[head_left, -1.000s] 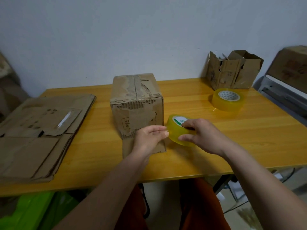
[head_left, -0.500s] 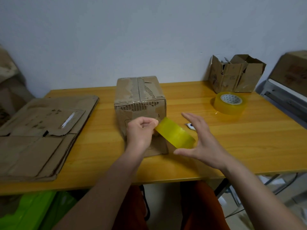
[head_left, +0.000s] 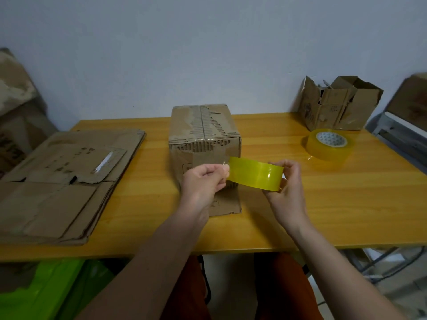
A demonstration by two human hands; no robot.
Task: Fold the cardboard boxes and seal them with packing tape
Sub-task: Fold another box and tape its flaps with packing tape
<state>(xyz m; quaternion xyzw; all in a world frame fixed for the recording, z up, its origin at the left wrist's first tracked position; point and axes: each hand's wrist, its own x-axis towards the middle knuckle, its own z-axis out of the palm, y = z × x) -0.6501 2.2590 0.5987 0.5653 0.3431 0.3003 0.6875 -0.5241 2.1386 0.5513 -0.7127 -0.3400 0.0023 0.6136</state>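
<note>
A folded cardboard box stands on the wooden table, its top flaps closed and worn, one lower flap lying flat toward me. In front of it I hold a yellow roll of packing tape edge-on in the air. My right hand grips the roll from its right side. My left hand pinches the tape's loose end at the roll's left edge, just in front of the box's near face.
A stack of flattened cardboard boxes covers the table's left part. A second tape roll lies at the right rear, with an open torn box behind it by the wall. Green bags sit under the table's left.
The tape roll was lifted off the table beside the box and turned edge-on. My left hand moved from the box's front to pinch the tape end; my right hand closed on the roll.
</note>
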